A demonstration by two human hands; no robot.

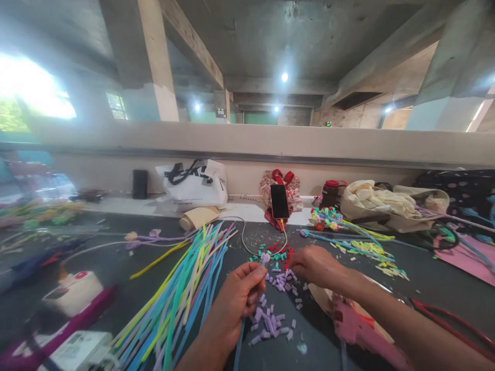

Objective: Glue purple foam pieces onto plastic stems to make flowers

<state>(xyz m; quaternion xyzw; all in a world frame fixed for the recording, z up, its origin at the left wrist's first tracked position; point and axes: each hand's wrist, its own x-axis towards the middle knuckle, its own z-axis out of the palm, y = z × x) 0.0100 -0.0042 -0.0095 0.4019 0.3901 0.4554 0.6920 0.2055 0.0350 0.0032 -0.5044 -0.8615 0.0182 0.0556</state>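
One small lilac flower-like tuft (265, 257) stands just above the thumb and forefinger of the left hand (242, 288), near the middle of the table; that hand is closed in a pinch around its base. Below the same hand a thin blue fuzzy stem (240, 344) runs downward; whether it joins the tuft is hidden by the fingers.

The right hand (315, 265) is bent low, palm down, its fingertips beside short red fuzzy cuttings (289, 253); I cannot tell whether it grasps one. Short lilac cuttings (270, 322) lie scattered between and below the hands, with teal cuttings (264, 246) just beyond.

Under the right forearm is a pink glue gun (348, 322). Left of the left hand, a loose sheaf of long multicoloured fuzzy stems (185, 288) spreads across the matt black tabletop (323, 350). Farther right lie short yellow-green cuttings (363, 250).

Along the back, a black-screened phone (279, 201) leans upright against a red-and-white patterned cloth bag (296, 185), between a white plastic bag with black lettering (197, 188) and a dark bottle with a red lid (330, 196).
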